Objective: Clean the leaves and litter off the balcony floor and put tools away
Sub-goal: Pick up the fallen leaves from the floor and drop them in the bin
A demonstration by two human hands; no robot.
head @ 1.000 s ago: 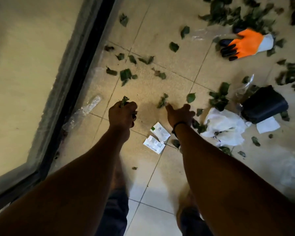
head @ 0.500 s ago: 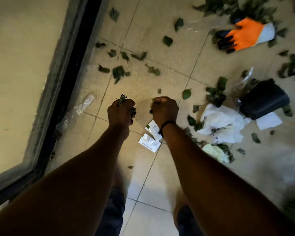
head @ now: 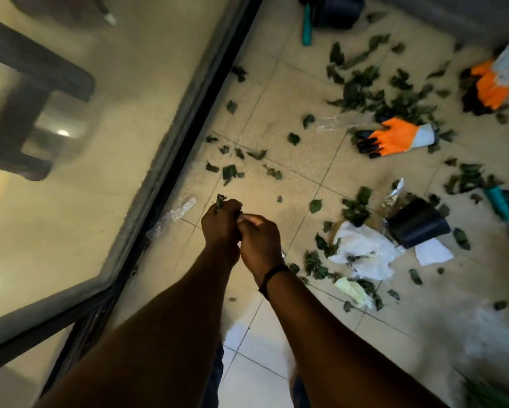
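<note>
Green leaves lie scattered over the beige tiled floor (head: 300,172), thickest at the upper right (head: 362,92). My left hand (head: 221,225) grips a small bunch of leaves (head: 219,200) that pokes out above its fist. My right hand (head: 259,240) is pressed against the left one, fingers curled at the bunch; what it holds is hidden. Crumpled white paper (head: 362,251) and a yellowish scrap (head: 353,290) lie to the right. Two orange work gloves (head: 394,136) (head: 491,83) lie further back.
A glass door with a dark frame (head: 171,178) runs along the left. A clear plastic wrapper (head: 174,213) lies by it. A tipped black pot (head: 418,228), a teal-handled tool (head: 497,201), another teal tool (head: 307,25) and a black pot (head: 338,10) stand around.
My right hand picked up a leaf from the floor and moved left to meet my left hand. The view tilted up, showing more of the far floor.
</note>
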